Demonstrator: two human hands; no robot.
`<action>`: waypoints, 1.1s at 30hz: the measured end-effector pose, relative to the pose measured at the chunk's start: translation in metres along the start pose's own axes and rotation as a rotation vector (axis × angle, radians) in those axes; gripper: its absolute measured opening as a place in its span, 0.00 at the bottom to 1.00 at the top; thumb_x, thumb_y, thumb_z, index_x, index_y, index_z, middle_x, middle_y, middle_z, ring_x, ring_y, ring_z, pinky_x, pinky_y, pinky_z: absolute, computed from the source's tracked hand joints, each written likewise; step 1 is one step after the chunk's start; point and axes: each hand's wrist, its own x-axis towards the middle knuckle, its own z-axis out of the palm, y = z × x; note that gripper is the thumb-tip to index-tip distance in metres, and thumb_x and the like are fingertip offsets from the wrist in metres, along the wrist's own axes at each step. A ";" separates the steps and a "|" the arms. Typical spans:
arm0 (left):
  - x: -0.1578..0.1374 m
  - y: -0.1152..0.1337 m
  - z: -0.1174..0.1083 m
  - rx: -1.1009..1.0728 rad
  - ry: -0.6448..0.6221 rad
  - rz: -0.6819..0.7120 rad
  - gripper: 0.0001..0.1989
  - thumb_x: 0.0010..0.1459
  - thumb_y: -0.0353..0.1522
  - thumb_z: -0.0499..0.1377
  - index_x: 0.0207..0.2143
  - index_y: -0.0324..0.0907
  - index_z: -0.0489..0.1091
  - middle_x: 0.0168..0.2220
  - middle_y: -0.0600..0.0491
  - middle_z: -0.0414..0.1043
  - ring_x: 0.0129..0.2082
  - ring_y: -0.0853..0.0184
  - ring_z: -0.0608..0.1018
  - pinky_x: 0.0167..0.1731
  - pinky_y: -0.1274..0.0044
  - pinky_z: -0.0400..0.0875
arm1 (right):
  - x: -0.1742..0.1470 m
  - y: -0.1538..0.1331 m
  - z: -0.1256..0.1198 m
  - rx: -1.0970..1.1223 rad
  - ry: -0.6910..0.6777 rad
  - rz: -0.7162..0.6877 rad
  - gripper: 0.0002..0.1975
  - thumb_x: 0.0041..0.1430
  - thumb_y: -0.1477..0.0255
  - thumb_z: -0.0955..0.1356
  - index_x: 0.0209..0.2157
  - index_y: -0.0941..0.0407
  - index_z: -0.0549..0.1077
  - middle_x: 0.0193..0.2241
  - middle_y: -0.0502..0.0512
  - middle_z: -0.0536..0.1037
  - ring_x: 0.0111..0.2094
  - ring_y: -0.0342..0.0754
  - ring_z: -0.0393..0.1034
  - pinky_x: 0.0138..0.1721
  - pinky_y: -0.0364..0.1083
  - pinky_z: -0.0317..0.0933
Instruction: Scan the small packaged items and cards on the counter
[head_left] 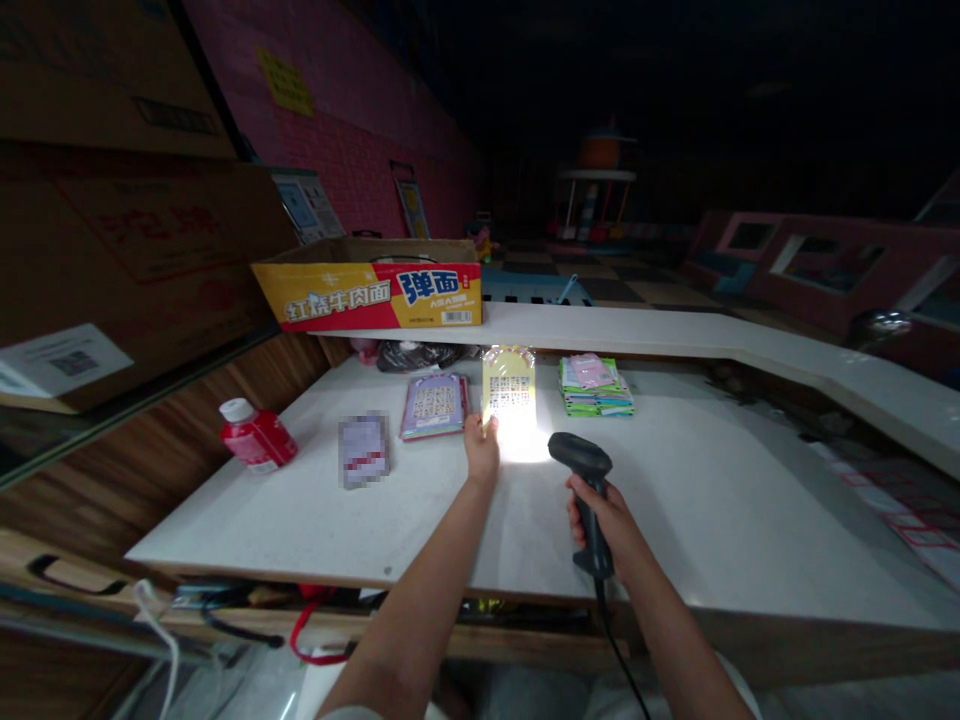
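left grip [482, 447] pinches yellow film-wrapped card [510, 385], right grip [602, 515] curled round black pistol-shaped scanner [582, 456] beside card. prob scanning, next needs steady aim

Dark corded scanner [585, 459], yellow printed packet [510, 378] near it, lower end lit

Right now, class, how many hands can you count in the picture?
2: the left hand holding the yellow packet, the right hand gripping the scanner. The dark background could hide others.
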 end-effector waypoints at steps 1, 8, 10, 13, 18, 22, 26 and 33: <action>0.000 0.000 0.000 -0.008 -0.006 -0.010 0.13 0.52 0.40 0.60 0.35 0.43 0.63 0.29 0.55 0.70 0.28 0.68 0.74 0.30 0.76 0.68 | 0.002 0.000 -0.001 0.011 -0.009 -0.002 0.24 0.45 0.51 0.74 0.33 0.55 0.67 0.15 0.43 0.70 0.12 0.40 0.61 0.11 0.39 0.55; -0.003 0.002 0.002 -0.138 -0.055 -0.026 0.17 0.52 0.44 0.61 0.35 0.43 0.59 0.35 0.52 0.74 0.35 0.66 0.77 0.38 0.72 0.72 | 0.010 0.000 -0.004 0.020 -0.048 0.046 0.23 0.45 0.53 0.74 0.32 0.55 0.68 0.14 0.44 0.69 0.12 0.40 0.61 0.10 0.38 0.54; -0.003 0.002 0.002 -0.136 -0.059 -0.037 0.18 0.52 0.44 0.61 0.35 0.43 0.60 0.35 0.51 0.74 0.35 0.65 0.77 0.39 0.71 0.72 | 0.011 0.000 -0.002 0.017 -0.042 0.044 0.22 0.45 0.54 0.75 0.32 0.55 0.68 0.14 0.44 0.70 0.12 0.41 0.62 0.10 0.39 0.55; -0.003 0.003 0.001 -0.140 -0.067 -0.031 0.18 0.52 0.44 0.61 0.36 0.43 0.60 0.36 0.51 0.74 0.36 0.65 0.77 0.40 0.71 0.72 | 0.014 0.000 -0.001 0.037 -0.041 0.039 0.24 0.45 0.53 0.75 0.34 0.55 0.69 0.15 0.45 0.71 0.12 0.41 0.62 0.11 0.39 0.55; -0.004 0.005 0.001 -0.158 -0.091 -0.047 0.19 0.51 0.45 0.61 0.36 0.43 0.59 0.36 0.50 0.74 0.37 0.64 0.78 0.40 0.71 0.72 | 0.023 0.003 -0.009 0.249 -0.070 0.083 0.25 0.42 0.52 0.75 0.34 0.56 0.70 0.15 0.44 0.69 0.13 0.38 0.59 0.12 0.37 0.53; -0.003 0.004 0.002 -0.201 -0.079 -0.058 0.21 0.50 0.45 0.63 0.36 0.43 0.59 0.37 0.51 0.74 0.37 0.65 0.78 0.41 0.71 0.72 | 0.028 0.009 -0.020 0.439 -0.127 0.109 0.22 0.45 0.55 0.75 0.33 0.56 0.70 0.16 0.43 0.66 0.14 0.36 0.56 0.13 0.35 0.51; -0.003 0.005 0.002 -0.206 -0.093 -0.069 0.22 0.47 0.45 0.65 0.36 0.43 0.59 0.36 0.51 0.75 0.36 0.65 0.78 0.40 0.71 0.72 | 0.029 0.013 -0.027 0.533 -0.168 0.119 0.18 0.47 0.58 0.75 0.31 0.55 0.69 0.16 0.43 0.65 0.14 0.36 0.55 0.13 0.35 0.51; -0.016 0.023 -0.005 -0.104 -0.105 -0.025 0.19 0.50 0.43 0.63 0.36 0.42 0.62 0.33 0.52 0.74 0.32 0.65 0.77 0.34 0.74 0.71 | 0.031 0.015 -0.029 0.578 -0.184 0.130 0.18 0.46 0.60 0.76 0.31 0.56 0.70 0.16 0.43 0.64 0.14 0.36 0.54 0.13 0.35 0.51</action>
